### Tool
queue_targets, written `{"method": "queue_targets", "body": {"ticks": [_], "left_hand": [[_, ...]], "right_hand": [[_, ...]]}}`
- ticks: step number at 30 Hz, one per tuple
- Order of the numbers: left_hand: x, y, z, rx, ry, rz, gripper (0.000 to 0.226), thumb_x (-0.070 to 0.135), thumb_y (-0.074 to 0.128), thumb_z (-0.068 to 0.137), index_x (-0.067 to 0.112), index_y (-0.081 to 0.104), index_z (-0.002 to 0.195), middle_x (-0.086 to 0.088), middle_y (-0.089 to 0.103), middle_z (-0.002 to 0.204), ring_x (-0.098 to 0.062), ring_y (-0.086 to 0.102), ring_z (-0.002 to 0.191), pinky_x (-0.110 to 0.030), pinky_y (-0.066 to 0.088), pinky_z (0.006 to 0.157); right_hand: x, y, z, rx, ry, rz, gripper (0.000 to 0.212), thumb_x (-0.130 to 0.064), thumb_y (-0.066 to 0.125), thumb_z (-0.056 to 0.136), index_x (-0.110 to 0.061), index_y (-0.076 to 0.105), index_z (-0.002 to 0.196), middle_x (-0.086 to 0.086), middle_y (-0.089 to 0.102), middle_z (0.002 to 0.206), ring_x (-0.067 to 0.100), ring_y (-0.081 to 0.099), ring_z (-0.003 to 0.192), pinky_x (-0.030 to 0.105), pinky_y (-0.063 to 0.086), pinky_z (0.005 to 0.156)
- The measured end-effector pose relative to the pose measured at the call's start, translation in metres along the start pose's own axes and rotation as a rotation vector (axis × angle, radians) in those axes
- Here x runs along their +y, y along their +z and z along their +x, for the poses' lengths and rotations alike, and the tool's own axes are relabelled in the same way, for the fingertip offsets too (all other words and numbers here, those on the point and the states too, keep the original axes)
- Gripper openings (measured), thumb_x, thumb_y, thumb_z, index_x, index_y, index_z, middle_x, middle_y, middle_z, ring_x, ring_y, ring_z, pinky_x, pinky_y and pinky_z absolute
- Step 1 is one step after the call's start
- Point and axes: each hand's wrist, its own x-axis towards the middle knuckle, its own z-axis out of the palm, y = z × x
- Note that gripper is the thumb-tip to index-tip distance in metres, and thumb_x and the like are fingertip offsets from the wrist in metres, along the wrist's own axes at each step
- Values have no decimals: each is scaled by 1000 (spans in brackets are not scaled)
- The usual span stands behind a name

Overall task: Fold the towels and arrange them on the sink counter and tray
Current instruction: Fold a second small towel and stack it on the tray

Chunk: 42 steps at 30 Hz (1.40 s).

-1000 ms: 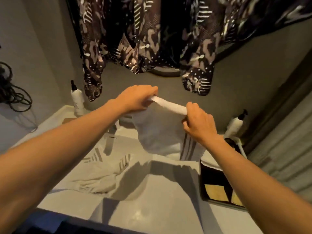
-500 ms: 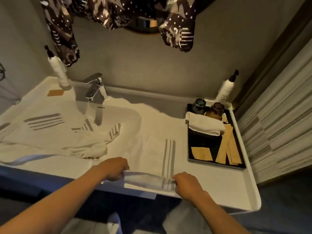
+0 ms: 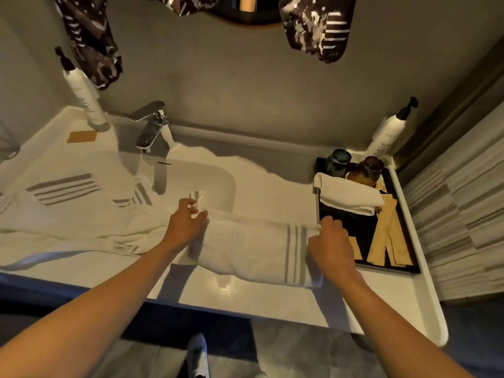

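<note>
One towel mid-fold on the counter, one already on the tray, a heap still waiting.

The towel (image 3: 253, 246), thick white terry with grey stripes near its right end, lies as a long doubled band across the counter's (image 3: 218, 293) front edge, over the basin's front right corner. The left hand (image 3: 185, 225) pinches its left end, fingers closed on a blurred bit of cloth; the right hand (image 3: 331, 246) is curled over the striped end, just beside the tray (image 3: 387, 268). I judge it half folded at best. A small rolled white towel (image 3: 349, 196) sits across the black tray's back, near two dark cups and tan paper sachets. To the left, crumpled striped towels (image 3: 76, 211) spread unfolded to the counter's left edge. The glossy white counter carries a chrome tap (image 3: 152, 129) and a white pump bottle in each back corner.
</note>
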Motion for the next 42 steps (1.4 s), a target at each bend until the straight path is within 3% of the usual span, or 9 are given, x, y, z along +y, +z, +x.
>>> {"method": "queue_targets", "body": {"ticks": [3,7,13,20,25,29,32,36,42], "left_hand": [[-17,21,-8,176,312,232,33,21,54,99,9,51,129,-13,57,126,-30,57,111,-39,46,92],[-49,57,-34,-170,789,609,41,33,40,103,20,48,141,-2,45,149,-22,41,137,-38,30,116],[-66,43,-23,-191,-223,295,69,59,37,98,14,33,149,-13,45,150,-33,45,134,-41,36,109],[-22,35,-5,-185,-481,-480,56,5,76,80,18,54,129,-14,61,119,-25,62,88,-40,56,82],[-39,21,-39,-177,-122,193,57,18,71,86,12,43,135,-9,59,111,-30,59,99,-33,47,78],[-44,43,-62,114,570,724,43,17,71,80,14,60,122,-13,60,113,-33,59,93,-39,46,71],[-35,73,-74,-173,959,675,23,17,61,81,16,68,103,-7,65,104,-29,62,90,-37,50,73],[-45,99,-91,-249,1019,672,42,27,45,89,14,67,121,-10,66,123,-29,64,109,-38,55,90],[-54,94,-95,-379,827,706,50,39,22,104,26,45,146,0,42,154,-21,38,143,-39,33,116]], "right_hand": [[-13,31,-27,155,-380,-33,24,-7,65,77,-11,63,101,8,63,98,30,60,85,37,46,72],[-11,86,-57,-40,-486,-50,33,-17,50,92,-13,60,124,6,59,128,25,58,113,39,44,98],[2,95,-49,-72,-444,26,35,-15,53,95,-10,57,130,9,54,137,26,53,122,40,43,104],[-1,88,-42,-50,-323,-66,17,-9,64,83,-8,65,100,12,64,103,28,62,83,34,48,68],[1,84,-66,-41,-287,-149,24,-4,72,72,-9,68,95,11,66,92,28,63,79,38,51,66],[-6,69,-74,-10,-96,-181,25,-25,72,80,-12,63,99,9,62,93,27,60,82,37,48,66],[-9,58,-79,-127,293,-56,62,-54,59,85,-7,44,124,14,51,120,32,53,105,42,50,82],[-12,51,-67,-237,668,454,80,-43,67,84,-1,29,141,20,48,136,37,52,120,43,47,95],[-23,29,-24,-445,650,749,61,-10,60,81,-1,44,139,14,62,111,29,61,93,29,48,65]]}}
